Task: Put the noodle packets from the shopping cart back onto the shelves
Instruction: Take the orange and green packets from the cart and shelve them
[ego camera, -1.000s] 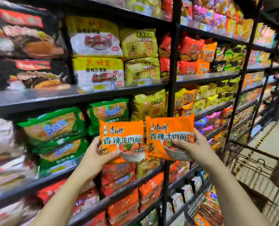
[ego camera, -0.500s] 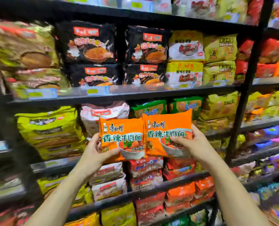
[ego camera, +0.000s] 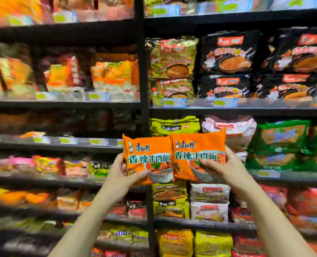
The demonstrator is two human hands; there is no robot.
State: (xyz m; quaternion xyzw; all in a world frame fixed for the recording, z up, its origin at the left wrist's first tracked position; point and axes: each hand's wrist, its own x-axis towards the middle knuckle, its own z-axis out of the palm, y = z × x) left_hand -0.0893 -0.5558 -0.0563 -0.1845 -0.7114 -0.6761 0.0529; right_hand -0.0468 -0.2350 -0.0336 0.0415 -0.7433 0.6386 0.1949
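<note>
Left hand (ego camera: 121,176) grips orange packet (ego camera: 148,160) | right hand (ego camera: 226,168) grips twin packet (ego camera: 198,156), frame centre | find matching orange stock, then slide in flat.

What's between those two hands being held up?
In the head view, two orange noodle packets side by side, left hand gripping one, right hand the other.

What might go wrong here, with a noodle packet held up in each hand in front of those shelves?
The left hand and right hand each grip one orange packet only by an outer edge, so one may slip. The shelves ahead hold black packets and green packets, no clear match, so misplacing is possible.
</note>
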